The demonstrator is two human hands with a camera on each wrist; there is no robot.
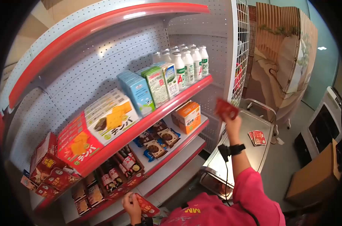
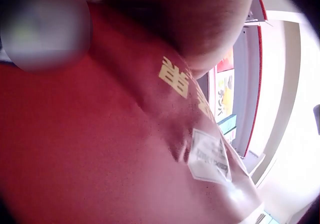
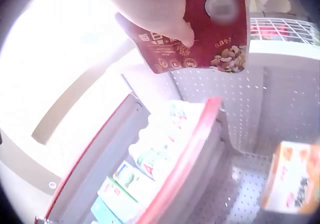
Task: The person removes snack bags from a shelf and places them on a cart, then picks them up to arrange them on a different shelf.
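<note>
Right hand (image 1: pixel 233 127): closed on a red packet (image 1: pixel 226 109), thumb across its face, raised between the shelving (image 1: pixel 161 109) and the metal cart (image 1: pixel 243 130). Left hand (image 1: pixel 132 208): fingers bent, gripping a larger-looking red pouch (image 1: pixel 147 207), low before the lower shelves. The right wrist view alone makes out printed nuts (image 3: pixel 231 59) and pale lettering; the left wrist view, creased red film and a whitish label (image 2: pixel 209 156). Only the head view records flat red packets (image 1: pixel 258 138) on the cart.
</note>
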